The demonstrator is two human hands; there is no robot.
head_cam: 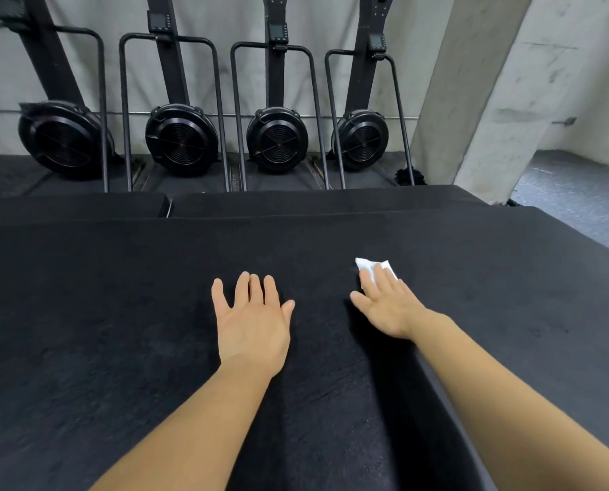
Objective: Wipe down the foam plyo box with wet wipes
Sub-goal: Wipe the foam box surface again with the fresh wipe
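The black foam plyo box fills the lower two thirds of the head view, its flat top facing me. My left hand lies flat on the top near the middle, fingers straight and spread. To its right, my right hand presses a white wet wipe onto the surface with straight fingers. Only the far edge of the wipe shows beyond the fingertips.
Two more black foam boxes butt against the far edge. Behind them several black upright rowing machines lean on a grey wall. A concrete pillar stands at the right, with grey floor past the box's right edge.
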